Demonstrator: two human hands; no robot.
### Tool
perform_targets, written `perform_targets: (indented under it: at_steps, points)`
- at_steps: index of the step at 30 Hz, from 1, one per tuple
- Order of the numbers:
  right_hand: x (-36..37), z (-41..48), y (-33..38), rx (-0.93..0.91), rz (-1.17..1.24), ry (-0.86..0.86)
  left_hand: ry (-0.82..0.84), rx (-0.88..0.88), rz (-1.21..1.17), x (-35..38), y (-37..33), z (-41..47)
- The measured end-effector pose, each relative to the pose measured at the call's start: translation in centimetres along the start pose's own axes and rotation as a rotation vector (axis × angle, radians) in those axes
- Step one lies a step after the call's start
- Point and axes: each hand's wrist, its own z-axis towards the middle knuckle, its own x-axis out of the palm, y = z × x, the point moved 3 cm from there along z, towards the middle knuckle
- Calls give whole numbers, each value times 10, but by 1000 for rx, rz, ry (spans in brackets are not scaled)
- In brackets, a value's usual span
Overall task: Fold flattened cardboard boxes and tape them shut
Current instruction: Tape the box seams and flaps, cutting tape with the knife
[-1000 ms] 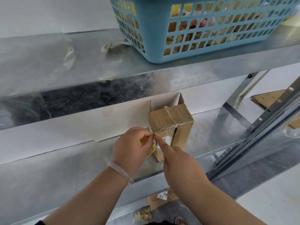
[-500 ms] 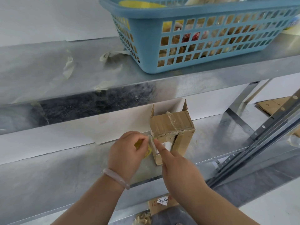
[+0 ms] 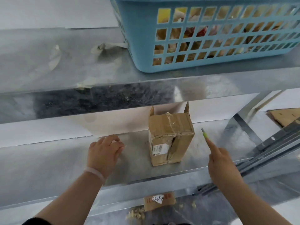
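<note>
A small brown cardboard box [image 3: 170,140] stands upright on the lower metal shelf [image 3: 65,159]. Its top is taped, a white label sits on its front, and two flaps stick up at its back. My left hand [image 3: 103,153] rests on the shelf to the left of the box, apart from it, palm down with fingers loosely curled and nothing visible in it. My right hand [image 3: 222,161] is raised to the right of the box. Its fingers pinch a thin green tool [image 3: 204,134] that points upward.
A blue plastic basket [image 3: 142,51] filled with items sits on the upper shelf [image 3: 73,69], with tape scraps beside it. Flat cardboard [image 3: 285,117] lies at far right behind slanted metal rails [image 3: 276,143]. A labelled cardboard piece [image 3: 159,202] lies on the floor below.
Both hands have come off the front of the box, the left moving left and the right moving right. The green tool is now in my right hand.
</note>
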Motion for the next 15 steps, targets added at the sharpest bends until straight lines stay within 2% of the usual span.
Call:
perform_targets:
  at_steps: [3,8,9,10,12,14,15]
  points:
    - [25,29,-12,65,-176,234,50,-13,32,23,0,-17]
    - [38,45,-9,-104,-527,292,129,14,0,42,-9,-38]
    - [37,45,-9,-118,-510,269,112,-7,-1,40,-11,-38]
    - [33,44,-6,-120,-404,211,76,-42,-3,35,-12,-37]
    - [18,37,3,-69,62,10,-7,-138,-92,18,-25,-29]
    - [-1,24,27,-36,632,-151,-127,-265,-357,-7,-53,-14]
    - [-9,17,42,-53,841,-180,-161,-331,-552,-18,-71,-6]
